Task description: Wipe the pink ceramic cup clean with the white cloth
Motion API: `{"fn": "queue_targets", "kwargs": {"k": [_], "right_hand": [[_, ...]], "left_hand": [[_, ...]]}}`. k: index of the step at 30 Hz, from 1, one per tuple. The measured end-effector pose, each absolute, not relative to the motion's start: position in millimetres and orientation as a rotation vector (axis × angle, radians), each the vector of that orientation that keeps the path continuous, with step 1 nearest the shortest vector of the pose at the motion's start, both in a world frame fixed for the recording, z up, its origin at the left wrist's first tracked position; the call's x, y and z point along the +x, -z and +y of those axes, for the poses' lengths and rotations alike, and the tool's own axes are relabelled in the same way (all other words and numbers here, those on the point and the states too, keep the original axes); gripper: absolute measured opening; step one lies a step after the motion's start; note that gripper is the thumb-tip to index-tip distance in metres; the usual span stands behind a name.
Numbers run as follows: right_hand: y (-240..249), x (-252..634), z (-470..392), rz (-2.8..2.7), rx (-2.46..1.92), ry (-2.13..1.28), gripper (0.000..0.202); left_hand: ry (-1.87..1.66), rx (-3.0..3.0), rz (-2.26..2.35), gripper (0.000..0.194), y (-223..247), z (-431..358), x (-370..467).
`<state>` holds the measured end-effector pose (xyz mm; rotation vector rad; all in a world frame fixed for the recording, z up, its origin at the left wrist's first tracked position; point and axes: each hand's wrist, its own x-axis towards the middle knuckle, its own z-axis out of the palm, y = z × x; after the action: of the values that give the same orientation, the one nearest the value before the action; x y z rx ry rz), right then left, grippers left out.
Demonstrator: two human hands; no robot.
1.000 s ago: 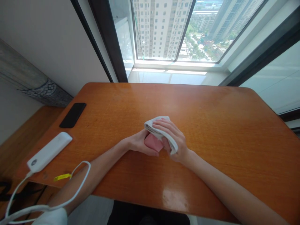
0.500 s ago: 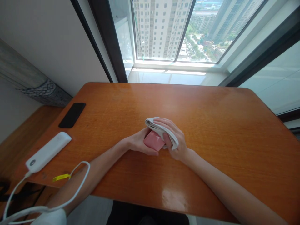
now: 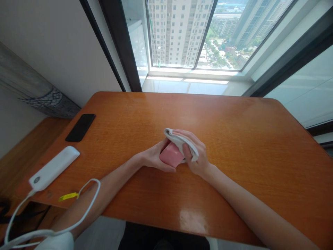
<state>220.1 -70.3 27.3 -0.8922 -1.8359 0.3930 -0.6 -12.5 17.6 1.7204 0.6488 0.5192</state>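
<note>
Leftmost on the wooden table, as I see it, lies a white device, then a yellow tag, then a black phone. Near the middle, the left hand grips a pink block; against it sits a folded white cloth, clasped by the right hand.

Pink block: smooth, flat-faced, edges visible; set at angle, gripped between thumb and fingers of left hand; far side hidden. Contact with table not determinable. White cloth: folded in layers, rolled fold at end nearer left hand; held under fingers of right hand, pressed against block's upper right side.
</note>
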Motion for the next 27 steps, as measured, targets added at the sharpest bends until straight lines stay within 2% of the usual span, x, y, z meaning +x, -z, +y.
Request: {"fn": "queue_targets", "kwargs": {"k": [3, 6, 10, 15, 17, 19, 21, 27], "right_hand": [[-18, 225, -64, -1.614, -1.017, -0.717, 0.043], [-17, 222, -67, -1.565, -0.974, -0.784, 0.042], [-27, 217, -73, -1.717, -0.822, -0.566, 0.043], [-32, 219, -73, -1.846, -0.731, -0.265, 0.041], [-31, 222, -72, -1.916, -0.679, -0.135, 0.041], [-33, 225, -70, -2.018, -0.608, -0.007, 0.043], [-37, 229, -70, -2.125, -0.549, 0.082, 0.043], [-52, 231, -68, -2.254, -0.470, 0.382, 0.028]], "left_hand": [[-0.530, 1.681, 0.382, 0.120, -18, -7, 3], [-0.534, 1.694, 0.366, 0.126, -14, -8, 2], [-0.580, 1.759, 0.433, 0.140, -10, -10, 1], [-0.514, 1.811, 0.506, 0.139, -15, -13, 3], [-0.467, 1.865, 0.503, 0.124, -16, -15, 3], [-0.394, 1.930, 0.493, 0.095, -17, -17, 3], [-0.352, 1.982, 0.477, 0.076, -16, -18, 4], [-0.333, 2.022, 0.459, 0.055, -22, -21, 8]]}}
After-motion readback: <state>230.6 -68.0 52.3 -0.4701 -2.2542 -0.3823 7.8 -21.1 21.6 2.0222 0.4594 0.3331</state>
